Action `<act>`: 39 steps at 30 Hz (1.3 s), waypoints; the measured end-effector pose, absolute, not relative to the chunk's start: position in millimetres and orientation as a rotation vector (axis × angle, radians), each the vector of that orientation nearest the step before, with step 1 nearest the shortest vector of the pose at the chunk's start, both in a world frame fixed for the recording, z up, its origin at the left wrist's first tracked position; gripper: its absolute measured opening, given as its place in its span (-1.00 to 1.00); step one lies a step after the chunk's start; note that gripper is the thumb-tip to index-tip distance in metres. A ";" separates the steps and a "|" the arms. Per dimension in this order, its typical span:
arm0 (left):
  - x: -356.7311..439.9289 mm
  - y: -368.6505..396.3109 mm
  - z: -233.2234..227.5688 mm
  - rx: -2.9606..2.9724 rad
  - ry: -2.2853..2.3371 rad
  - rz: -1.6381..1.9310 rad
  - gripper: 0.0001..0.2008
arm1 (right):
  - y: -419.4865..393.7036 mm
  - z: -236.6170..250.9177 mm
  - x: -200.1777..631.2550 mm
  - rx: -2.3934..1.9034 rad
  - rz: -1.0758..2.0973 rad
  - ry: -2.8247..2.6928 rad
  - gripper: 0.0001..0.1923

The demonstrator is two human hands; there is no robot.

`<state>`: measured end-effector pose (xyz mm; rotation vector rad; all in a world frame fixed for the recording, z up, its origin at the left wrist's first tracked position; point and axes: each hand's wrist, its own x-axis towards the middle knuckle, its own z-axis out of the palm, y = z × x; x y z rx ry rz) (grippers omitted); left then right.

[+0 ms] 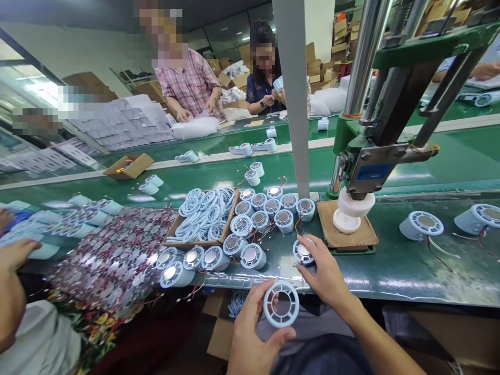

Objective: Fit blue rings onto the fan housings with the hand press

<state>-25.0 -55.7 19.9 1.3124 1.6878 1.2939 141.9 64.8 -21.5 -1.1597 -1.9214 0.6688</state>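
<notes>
Ring grille (pixel 281 304), pale blue plastic with open spokes, sits upright in the left hand (pixel 253 333), low in front of the body and just off the near edge of the green surface (pixel 410 271); thumb and fingers (pixel 261 295) pinch its rim, likely so the open face stays turned toward the eye. Just beyond it the right hand (pixel 324 273) rests on one round housing (pixel 303 252) at the surface edge, fingertips closed over its side, red wires trailing from it.

About fifteen more such housings (pixel 265 221) cluster to the left, metal discs facing up, within easy reach. Behind them one cardboard tray (pixel 203 216) holds a heap of spare rings too tangled to count. One hand press (pixel 361 172) stands to the right, its white head on a brown pad. Two further housings (pixel 422 225) lie past it. A neighbour's hand (pixel 13 255) shows at far left, and two people work across the belt.
</notes>
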 end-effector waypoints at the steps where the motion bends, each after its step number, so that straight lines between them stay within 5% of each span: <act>1: -26.4 -55.7 20.2 1.340 1.692 1.276 -0.26 | 60.3 -21.4 145.1 -1.166 0.668 -1.904 -0.41; 16: -18.3 34.6 20.7 1.814 1.213 0.654 -0.42 | 22.3 -29.8 170.0 -1.182 0.938 -1.825 -0.08; 39: -14.8 29.1 12.3 1.840 1.218 0.682 -0.46 | 22.1 -36.3 173.7 -1.087 0.762 -1.939 -0.06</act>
